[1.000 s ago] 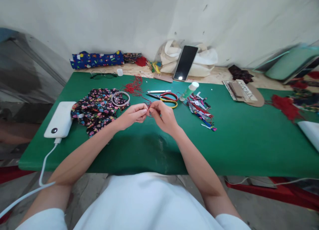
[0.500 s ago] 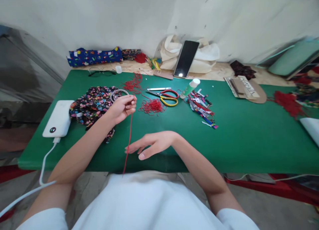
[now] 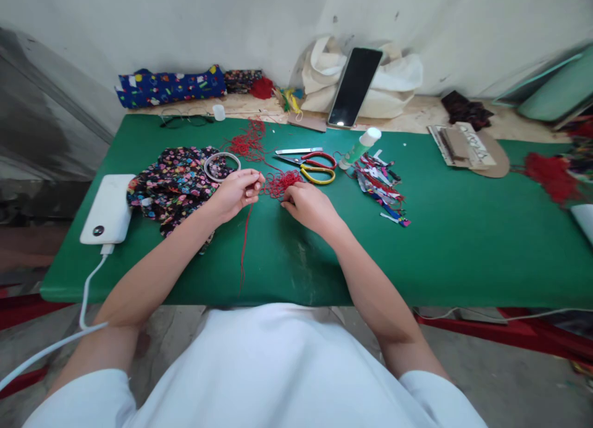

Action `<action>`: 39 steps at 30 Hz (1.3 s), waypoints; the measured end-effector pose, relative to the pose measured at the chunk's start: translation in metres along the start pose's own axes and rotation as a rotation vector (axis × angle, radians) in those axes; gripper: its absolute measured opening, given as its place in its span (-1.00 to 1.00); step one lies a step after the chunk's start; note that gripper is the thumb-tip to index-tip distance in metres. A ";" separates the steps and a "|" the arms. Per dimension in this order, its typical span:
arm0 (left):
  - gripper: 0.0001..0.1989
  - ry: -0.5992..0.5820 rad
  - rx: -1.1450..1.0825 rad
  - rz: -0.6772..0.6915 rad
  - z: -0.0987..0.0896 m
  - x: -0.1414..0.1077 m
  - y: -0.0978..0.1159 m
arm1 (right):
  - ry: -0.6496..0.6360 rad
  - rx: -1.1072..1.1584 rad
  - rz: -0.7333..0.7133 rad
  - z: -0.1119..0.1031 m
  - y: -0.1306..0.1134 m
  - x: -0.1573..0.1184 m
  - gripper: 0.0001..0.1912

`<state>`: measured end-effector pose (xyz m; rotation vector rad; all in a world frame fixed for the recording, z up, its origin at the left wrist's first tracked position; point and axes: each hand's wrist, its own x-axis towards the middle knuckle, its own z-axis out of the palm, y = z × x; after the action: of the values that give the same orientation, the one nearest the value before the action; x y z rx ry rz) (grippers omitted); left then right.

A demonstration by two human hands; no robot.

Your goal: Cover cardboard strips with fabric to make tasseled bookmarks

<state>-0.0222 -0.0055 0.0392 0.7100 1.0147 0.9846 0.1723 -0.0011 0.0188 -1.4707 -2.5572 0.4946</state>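
Observation:
My left hand (image 3: 237, 193) is closed in a pinch on a length of red thread (image 3: 244, 249), which hangs down over the green tabletop. Beside it, my right hand (image 3: 309, 209) reaches to the near edge of a tangled pile of red thread (image 3: 280, 184). Its fingers are curled together; whatever lies between their tips is hidden. Just behind the pile are scissors (image 3: 319, 168) with red and yellow handles and a slim metal blade (image 3: 299, 151). A pale ring (image 3: 222, 178) rests on black floral fabric (image 3: 171, 184) behind my left hand.
A second red thread heap (image 3: 248, 141) lies farther back. On the right are a glue stick (image 3: 360, 147) and fabric scraps (image 3: 382, 187). A phone (image 3: 356, 87) leans on a cream cloth bag (image 3: 319, 76). At left sit a white power bank (image 3: 107, 209) with its cable and eyeglasses (image 3: 188, 119).
My right hand has moved up and away from me to the red thread pile, its fingers curling in. My left hand shifts slightly right, still pinching the hanging thread. The view tilted down slightly.

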 end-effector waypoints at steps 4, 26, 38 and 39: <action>-0.86 0.010 0.026 0.004 0.000 0.001 -0.005 | 0.000 -0.050 -0.026 0.009 0.000 0.000 -0.89; -0.91 -0.041 0.006 -0.132 0.008 -0.007 -0.007 | 0.195 0.591 -0.179 -0.010 -0.009 -0.002 -0.92; -0.89 0.085 -0.044 -0.049 0.002 -0.001 -0.005 | -0.232 0.527 -0.328 -0.019 -0.016 -0.009 -0.89; -0.89 0.090 -0.045 -0.053 0.002 -0.001 -0.005 | -0.283 0.531 -0.324 -0.020 -0.016 -0.010 -0.89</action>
<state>-0.0191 -0.0082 0.0362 0.6032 1.0812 0.9978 0.1701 -0.0127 0.0433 -0.8368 -2.4993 1.2764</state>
